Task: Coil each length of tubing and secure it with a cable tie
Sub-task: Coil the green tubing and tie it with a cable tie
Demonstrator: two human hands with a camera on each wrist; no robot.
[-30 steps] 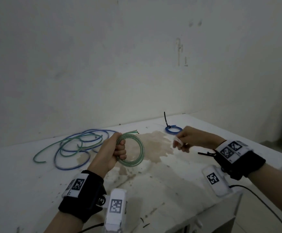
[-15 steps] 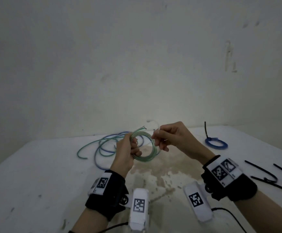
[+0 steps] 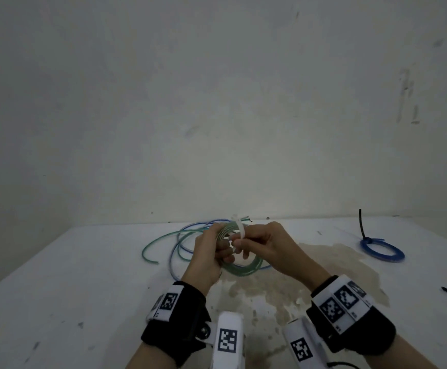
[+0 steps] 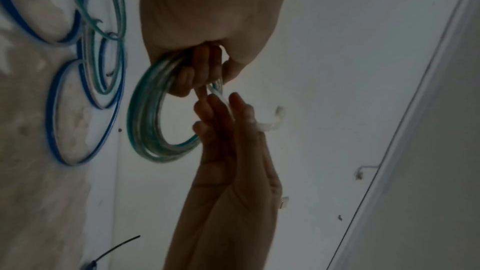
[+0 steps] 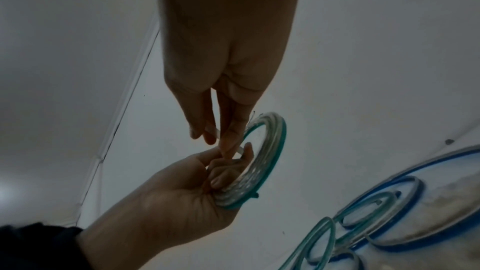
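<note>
Left hand (image 3: 209, 253) grips the green coil (image 4: 148, 122) bunched, held above the table (image 3: 57, 288) w/ right hand (image 3: 263, 247) pinching the white cable tie (image 3: 239, 229) over the turns: best keep loops squeezed tight & feed tail thru the head before letting go

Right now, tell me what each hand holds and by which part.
The left hand grips the green tubing coil by one side of its bundled loops. The right hand pinches the white cable tie by its strap, at the coil.
</note>
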